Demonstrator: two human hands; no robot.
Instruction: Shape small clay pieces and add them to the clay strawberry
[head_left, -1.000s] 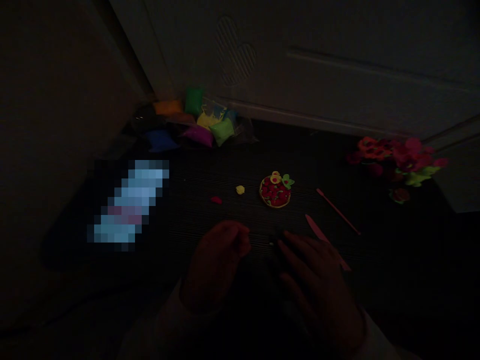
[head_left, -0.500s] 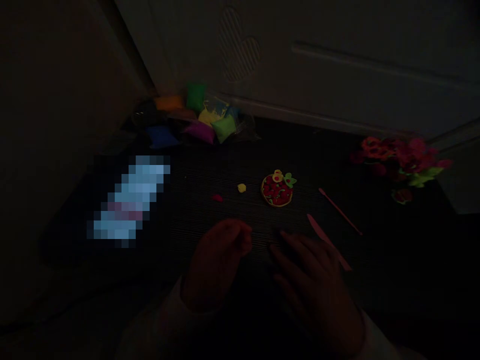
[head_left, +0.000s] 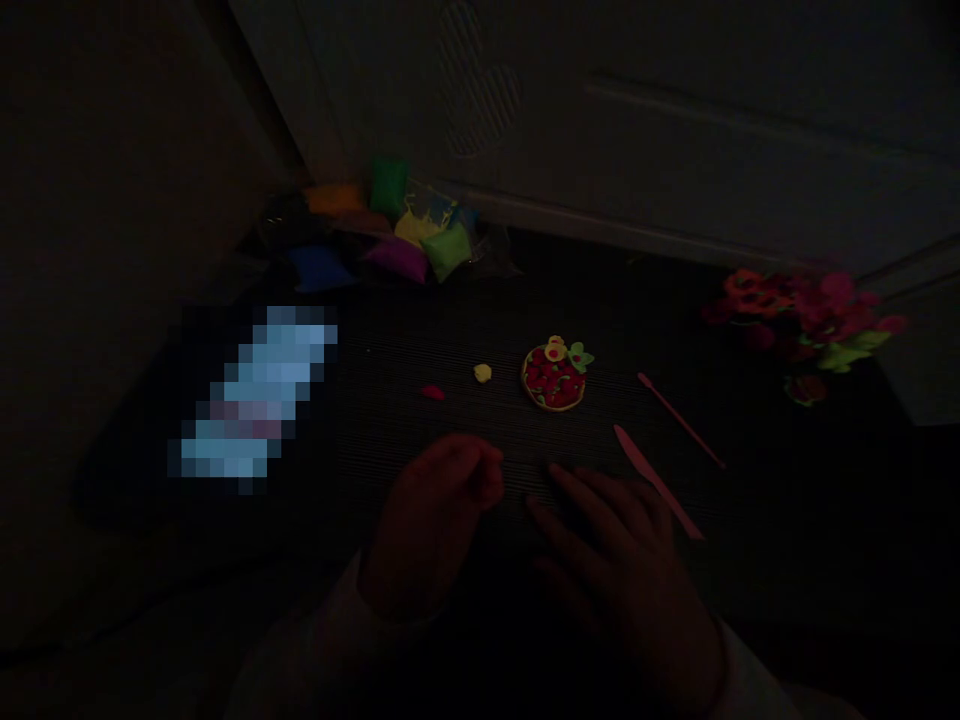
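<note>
In very dim light, my left hand is closed above the dark table, thumb and fingertips pressed together; whether anything is pinched there is hidden. My right hand lies low over the tabletop, fingers stretched and apart, beside a pink clay knife. Ahead of both hands sits a small round clay piece, red inside a yellow rim, with a yellow flower and a green flower on its upper edge. A yellow clay lump and a red clay bit lie to its left.
A lit, blurred-out screen stands at left. Several coloured clay packets are heaped at the back. A thin pink tool lies at right, below a bunch of bright clay shapes. A pale panel borders the table's back.
My right hand's fingers have shifted slightly to the left across the table. The left hand keeps nearly the same closed pose. The objects on the table stay in place.
</note>
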